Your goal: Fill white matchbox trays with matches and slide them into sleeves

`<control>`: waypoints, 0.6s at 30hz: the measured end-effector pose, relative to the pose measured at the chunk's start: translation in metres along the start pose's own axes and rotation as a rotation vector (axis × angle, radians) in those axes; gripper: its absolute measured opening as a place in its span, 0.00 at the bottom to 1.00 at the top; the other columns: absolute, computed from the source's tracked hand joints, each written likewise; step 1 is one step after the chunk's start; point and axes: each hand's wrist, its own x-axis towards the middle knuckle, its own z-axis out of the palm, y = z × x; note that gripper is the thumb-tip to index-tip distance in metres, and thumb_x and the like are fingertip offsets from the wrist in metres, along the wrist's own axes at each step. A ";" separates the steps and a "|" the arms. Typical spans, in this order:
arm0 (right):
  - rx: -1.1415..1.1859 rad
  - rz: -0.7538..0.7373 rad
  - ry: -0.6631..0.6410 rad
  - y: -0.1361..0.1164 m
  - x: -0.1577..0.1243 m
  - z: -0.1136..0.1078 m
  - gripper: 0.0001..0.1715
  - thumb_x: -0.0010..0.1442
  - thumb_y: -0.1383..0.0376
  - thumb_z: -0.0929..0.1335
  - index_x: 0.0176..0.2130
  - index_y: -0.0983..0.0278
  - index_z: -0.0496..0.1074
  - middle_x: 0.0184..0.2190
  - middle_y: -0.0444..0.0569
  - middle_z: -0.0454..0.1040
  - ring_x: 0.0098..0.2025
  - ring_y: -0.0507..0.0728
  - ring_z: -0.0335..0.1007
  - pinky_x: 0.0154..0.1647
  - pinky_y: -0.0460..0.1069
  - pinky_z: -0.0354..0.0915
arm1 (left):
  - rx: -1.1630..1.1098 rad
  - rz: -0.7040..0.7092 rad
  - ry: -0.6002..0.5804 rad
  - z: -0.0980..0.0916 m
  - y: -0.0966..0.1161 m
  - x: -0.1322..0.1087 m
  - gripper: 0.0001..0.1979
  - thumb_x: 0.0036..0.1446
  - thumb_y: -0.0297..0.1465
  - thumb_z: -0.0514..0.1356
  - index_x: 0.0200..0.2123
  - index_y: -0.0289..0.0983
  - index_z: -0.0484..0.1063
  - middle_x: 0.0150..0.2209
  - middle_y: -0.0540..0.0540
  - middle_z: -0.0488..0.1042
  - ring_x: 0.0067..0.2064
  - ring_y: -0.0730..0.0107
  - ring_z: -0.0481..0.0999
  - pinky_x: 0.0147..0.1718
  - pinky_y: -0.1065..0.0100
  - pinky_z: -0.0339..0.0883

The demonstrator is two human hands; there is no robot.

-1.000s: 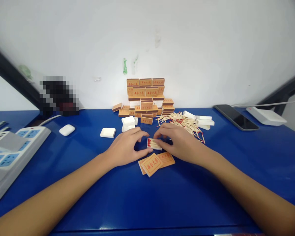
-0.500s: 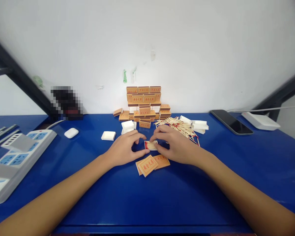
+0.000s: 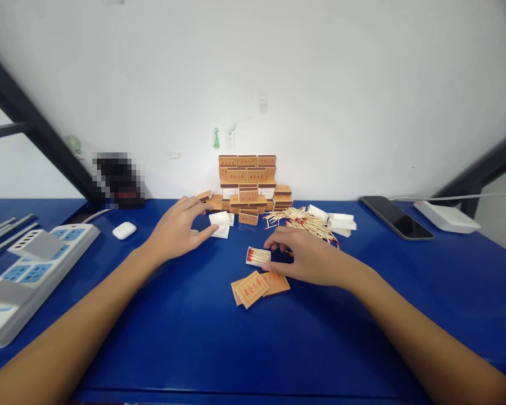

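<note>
My left hand [image 3: 177, 230] hangs over the desk [image 3: 160, 332] left of centre, fingers spread wide and holding nothing I can see. Its thumb tip points at a small cluster of empty white trays [image 3: 221, 223]; I cannot tell whether it touches them. My right hand [image 3: 310, 260] lies low on the desk, fingers loosely open, with its fingertips at the right end of a filled match tray [image 3: 258, 256]. That tray sits flat near the middle of the desk, its red heads turned to the left. Just nearer to me, two orange sleeves [image 3: 255, 286] lie overlapping, the right thumb close beside them. Farther off, a heap of loose matches [image 3: 306, 219] spreads beyond the right hand, and a stack of matchboxes [image 3: 248, 180] stands against the wall. A power strip [image 3: 29, 264] sits at the far left, and a phone [image 3: 396, 216] at the right.
</note>
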 end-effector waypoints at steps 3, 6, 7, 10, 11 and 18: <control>-0.004 -0.001 -0.005 0.002 0.001 0.001 0.16 0.63 0.52 0.74 0.43 0.60 0.77 0.38 0.49 0.77 0.38 0.57 0.71 0.38 0.53 0.66 | 0.046 0.012 -0.016 0.001 -0.006 -0.001 0.19 0.68 0.43 0.61 0.52 0.35 0.76 0.48 0.37 0.77 0.51 0.51 0.75 0.54 0.53 0.70; 0.006 -0.001 -0.002 0.004 0.001 0.000 0.16 0.62 0.54 0.74 0.44 0.60 0.77 0.38 0.48 0.77 0.38 0.57 0.71 0.38 0.53 0.66 | 0.075 -0.011 -0.064 -0.005 -0.016 -0.002 0.20 0.67 0.45 0.60 0.52 0.36 0.76 0.48 0.37 0.77 0.50 0.52 0.76 0.52 0.53 0.71; 0.015 0.001 0.001 0.005 0.001 0.000 0.16 0.62 0.54 0.75 0.45 0.60 0.76 0.38 0.48 0.76 0.38 0.57 0.71 0.38 0.53 0.66 | 0.079 -0.042 -0.061 -0.008 -0.021 -0.001 0.21 0.67 0.46 0.60 0.52 0.36 0.77 0.47 0.38 0.77 0.49 0.52 0.77 0.50 0.54 0.71; 0.038 0.003 0.002 0.006 0.002 0.001 0.15 0.62 0.55 0.75 0.45 0.60 0.76 0.38 0.49 0.76 0.38 0.57 0.70 0.38 0.52 0.66 | -0.006 -0.179 -0.028 -0.010 -0.039 0.004 0.22 0.67 0.47 0.60 0.51 0.36 0.77 0.46 0.39 0.78 0.49 0.53 0.78 0.50 0.56 0.71; 0.045 -0.001 0.002 0.007 0.003 0.002 0.15 0.62 0.56 0.75 0.45 0.60 0.76 0.39 0.49 0.75 0.38 0.57 0.70 0.38 0.52 0.66 | -0.037 -0.234 -0.033 -0.008 -0.047 0.007 0.22 0.66 0.47 0.60 0.51 0.35 0.77 0.47 0.38 0.79 0.49 0.53 0.78 0.49 0.56 0.71; 0.053 -0.052 0.012 0.009 0.003 0.005 0.18 0.64 0.58 0.75 0.53 0.57 0.76 0.45 0.50 0.75 0.42 0.57 0.71 0.42 0.53 0.67 | -0.230 -0.444 -0.191 0.016 -0.095 0.036 0.27 0.53 0.48 0.68 0.50 0.37 0.78 0.48 0.38 0.81 0.48 0.52 0.79 0.48 0.57 0.71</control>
